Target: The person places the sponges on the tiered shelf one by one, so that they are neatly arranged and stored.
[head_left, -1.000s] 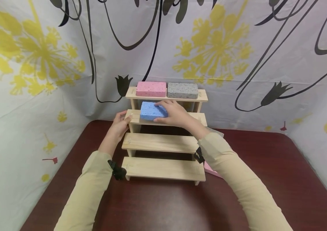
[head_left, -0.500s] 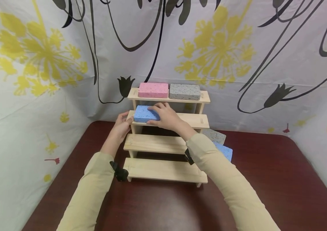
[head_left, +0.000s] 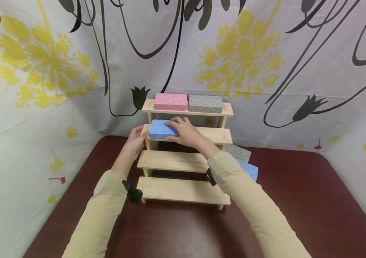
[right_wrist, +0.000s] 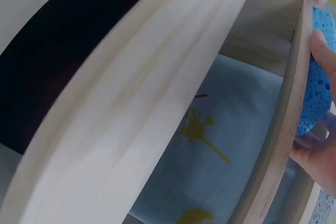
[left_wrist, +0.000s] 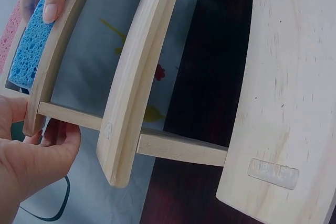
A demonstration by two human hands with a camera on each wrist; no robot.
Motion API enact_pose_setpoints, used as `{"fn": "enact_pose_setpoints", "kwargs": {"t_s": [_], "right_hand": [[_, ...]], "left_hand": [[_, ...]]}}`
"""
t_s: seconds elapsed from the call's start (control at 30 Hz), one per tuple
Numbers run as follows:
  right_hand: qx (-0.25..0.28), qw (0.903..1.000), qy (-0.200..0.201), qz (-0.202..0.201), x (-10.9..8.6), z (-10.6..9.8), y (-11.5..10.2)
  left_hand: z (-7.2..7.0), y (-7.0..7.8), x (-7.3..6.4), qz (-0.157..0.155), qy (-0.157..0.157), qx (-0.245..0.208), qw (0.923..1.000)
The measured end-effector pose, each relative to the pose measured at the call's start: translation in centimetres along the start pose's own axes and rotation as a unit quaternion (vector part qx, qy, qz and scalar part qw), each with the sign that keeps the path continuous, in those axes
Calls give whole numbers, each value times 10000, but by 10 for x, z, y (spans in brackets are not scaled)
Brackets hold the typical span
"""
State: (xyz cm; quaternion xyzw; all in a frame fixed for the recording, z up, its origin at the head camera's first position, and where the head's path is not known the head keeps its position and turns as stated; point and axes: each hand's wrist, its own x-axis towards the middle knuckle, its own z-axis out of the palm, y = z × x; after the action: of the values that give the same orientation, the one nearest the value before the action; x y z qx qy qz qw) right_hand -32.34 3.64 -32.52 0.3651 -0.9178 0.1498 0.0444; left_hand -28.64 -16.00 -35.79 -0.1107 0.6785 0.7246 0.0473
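Note:
A stepped wooden display rack [head_left: 183,160] stands on the table. My right hand [head_left: 186,133] grips a blue sponge [head_left: 158,129] at the left end of the second tier from the top, thumb at the front and fingers over the top. In the left wrist view the sponge [left_wrist: 32,45] lies along that tier's board. My left hand [head_left: 134,141] holds the left end of the same tier; its thumb and fingers [left_wrist: 64,142] clasp the board's end. On the top tier a pink sponge [head_left: 170,101] and a grey sponge [head_left: 205,104] sit side by side.
Right of the rack, another grey sponge [head_left: 240,153] and another blue sponge [head_left: 249,170] lie on the dark red table [head_left: 286,200], partly hidden by the rack and my right sleeve. A patterned cloth [head_left: 254,46] hangs behind the table.
My right hand has brought the blue sponge left and down to the tier's left end, then barely moved. The sponges on the table have come into sight. The left hand has stayed put.

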Motion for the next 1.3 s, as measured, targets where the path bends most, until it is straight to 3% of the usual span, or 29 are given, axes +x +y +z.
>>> {"fn": "enact_pose_setpoints", "kwargs": {"t_s": [0.27,0.43,0.57,1.3], "right_hand": [[-462,9985,270,-96,-12,10,1],[-286,9964,750,-288,-28,12,10],[-236,9954,875,-323,-43,5,19],[37,9903,1239,634,-124,-20,81]], "left_hand": [[0,3,-1,-48,51,47,10000],[2,-2,-1,-94,50,17,9999],[2,-3,-1,-67,54,21,10000],[2,1,-3,-45,-34,50,10000]]}}
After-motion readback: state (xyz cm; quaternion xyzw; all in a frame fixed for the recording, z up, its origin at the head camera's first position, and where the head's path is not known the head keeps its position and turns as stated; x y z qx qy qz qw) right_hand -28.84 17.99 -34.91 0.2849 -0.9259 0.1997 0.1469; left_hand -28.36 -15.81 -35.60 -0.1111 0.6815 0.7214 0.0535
